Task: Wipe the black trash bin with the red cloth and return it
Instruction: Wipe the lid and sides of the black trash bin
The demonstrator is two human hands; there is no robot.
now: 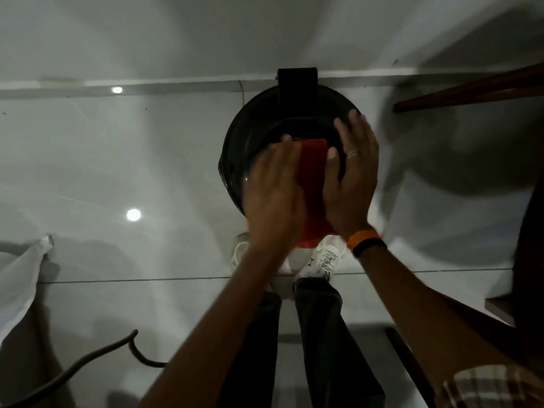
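The round black trash bin (265, 119) stands on the pale tiled floor against the wall, seen from above, with its lid hinge at the far side. A red cloth (313, 184) hangs folded between my two hands above the bin's lid. My left hand (273, 195) lies flat against the cloth's left side, fingers extended. My right hand (351, 178), with a ring and an orange and black wristband, presses against the cloth's right side. Both hands are blurred by motion. The cloth's lower end shows below my palms.
My white shoes (323, 260) and dark trousers are just in front of the bin. A dark wooden ledge (471, 89) juts in at the upper right. A dark cable (88, 363) curls on the floor at lower left, beside white fabric (20, 278).
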